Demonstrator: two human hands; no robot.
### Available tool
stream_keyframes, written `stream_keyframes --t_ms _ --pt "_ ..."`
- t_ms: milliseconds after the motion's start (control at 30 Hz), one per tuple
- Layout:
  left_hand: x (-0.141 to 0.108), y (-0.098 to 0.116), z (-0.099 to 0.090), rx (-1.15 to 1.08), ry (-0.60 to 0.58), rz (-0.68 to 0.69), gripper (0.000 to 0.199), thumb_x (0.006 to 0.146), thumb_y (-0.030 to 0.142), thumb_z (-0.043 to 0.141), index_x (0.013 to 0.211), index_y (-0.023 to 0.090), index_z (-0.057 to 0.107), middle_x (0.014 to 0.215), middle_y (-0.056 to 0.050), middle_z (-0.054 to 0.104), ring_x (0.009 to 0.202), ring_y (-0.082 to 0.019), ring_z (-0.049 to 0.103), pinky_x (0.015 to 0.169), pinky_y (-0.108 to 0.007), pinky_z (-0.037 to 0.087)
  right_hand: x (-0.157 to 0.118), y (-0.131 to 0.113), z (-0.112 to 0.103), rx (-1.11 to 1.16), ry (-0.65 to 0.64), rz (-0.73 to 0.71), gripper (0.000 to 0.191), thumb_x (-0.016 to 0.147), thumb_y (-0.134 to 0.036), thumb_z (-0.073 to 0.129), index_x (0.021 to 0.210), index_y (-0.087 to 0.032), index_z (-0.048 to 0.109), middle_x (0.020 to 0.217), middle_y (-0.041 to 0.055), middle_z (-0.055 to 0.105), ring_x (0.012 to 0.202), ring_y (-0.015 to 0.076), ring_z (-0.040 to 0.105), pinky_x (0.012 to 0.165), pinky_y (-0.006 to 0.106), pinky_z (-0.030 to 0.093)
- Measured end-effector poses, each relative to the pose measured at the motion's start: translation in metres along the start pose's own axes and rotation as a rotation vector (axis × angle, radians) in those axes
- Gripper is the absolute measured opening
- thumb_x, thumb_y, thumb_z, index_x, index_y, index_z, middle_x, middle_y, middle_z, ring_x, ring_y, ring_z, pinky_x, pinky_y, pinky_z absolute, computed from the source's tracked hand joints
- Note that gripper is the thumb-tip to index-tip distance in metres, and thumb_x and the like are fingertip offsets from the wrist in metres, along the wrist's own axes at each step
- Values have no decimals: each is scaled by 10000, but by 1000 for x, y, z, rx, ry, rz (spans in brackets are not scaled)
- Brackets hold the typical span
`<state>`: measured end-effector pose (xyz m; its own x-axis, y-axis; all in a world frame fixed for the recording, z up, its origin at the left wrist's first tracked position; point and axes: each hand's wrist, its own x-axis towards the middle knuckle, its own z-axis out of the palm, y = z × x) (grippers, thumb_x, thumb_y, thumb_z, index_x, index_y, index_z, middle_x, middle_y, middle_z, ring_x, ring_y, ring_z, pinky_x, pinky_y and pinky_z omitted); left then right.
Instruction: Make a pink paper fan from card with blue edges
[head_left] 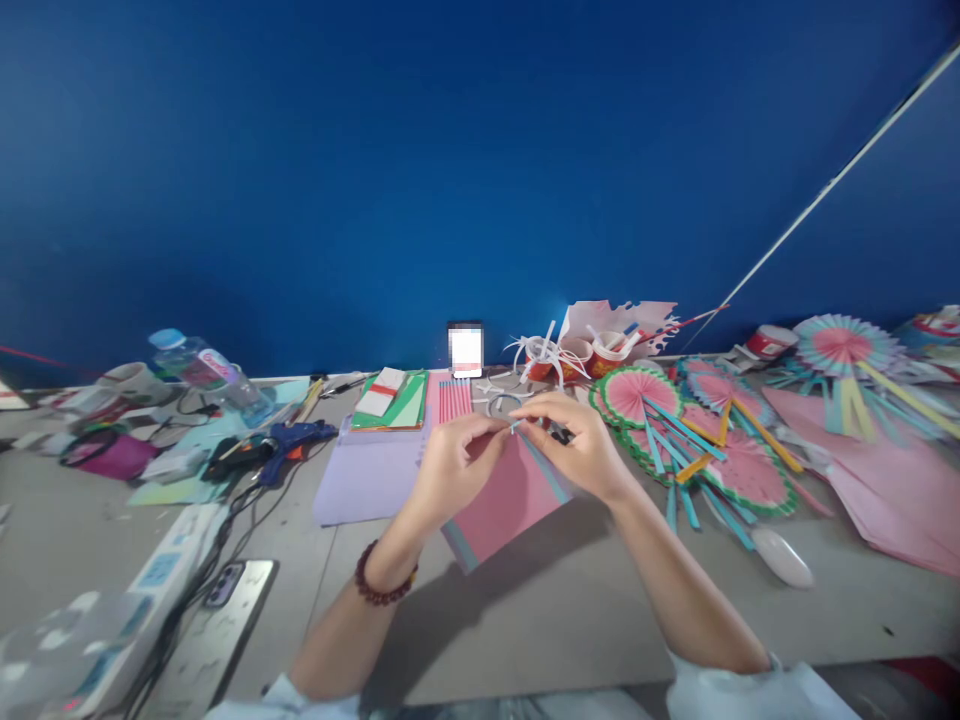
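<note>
A pink paper sheet with blue-grey edge strips [510, 500] hangs slightly tilted below my hands, over the middle of the table. At its top edge my left hand [459, 462] is closed, thumb and fingers pinching the paper. Close beside it, my right hand [576, 445] pinches the same top edge, where a small pale piece shows between the fingertips. The fingertips of both hands almost touch. A dark bead bracelet [384, 590] circles my left wrist.
Lilac sheets [360, 480] and green papers [411, 405] lie left of centre. Further left are a blue glue gun [289, 440], a bottle [214, 370], cables and a phone [225, 620]. Paper fans [637, 395], cups [611, 350], a white mouse [782, 557] and pink sheets [900, 480] lie right.
</note>
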<state>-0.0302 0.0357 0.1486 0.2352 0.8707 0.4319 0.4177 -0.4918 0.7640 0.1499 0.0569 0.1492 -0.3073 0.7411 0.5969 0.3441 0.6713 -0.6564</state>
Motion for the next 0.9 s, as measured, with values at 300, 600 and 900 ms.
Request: stream_keyframes --t_ms 300,600,900 --pt "-3 2 3 131 -50 10 184 855 147 528 884 195 704 804 -28 707 720 -150 628 635 -238 431 -2 0 -7 -318 -50 -302 130 862 -152 550 873 -217 663 839 52 683 834 201 579 757 358 486" --pt "-2 0 5 58 -121 -60 197 833 138 532 840 188 722 780 -27 704 693 -140 611 613 -228 418 -2 -2 -4 -328 -55 -246 136 799 -99 553 795 -207 634 781 36 683 798 199 581 739 348 474" --pt "3 -11 5 -170 -204 -223 191 814 220 563 746 150 727 740 -35 707 683 -147 606 594 -223 435 -3 2 5 -170 -11 -66 136 801 -98 541 788 -214 613 820 30 663 810 174 612 751 307 483"
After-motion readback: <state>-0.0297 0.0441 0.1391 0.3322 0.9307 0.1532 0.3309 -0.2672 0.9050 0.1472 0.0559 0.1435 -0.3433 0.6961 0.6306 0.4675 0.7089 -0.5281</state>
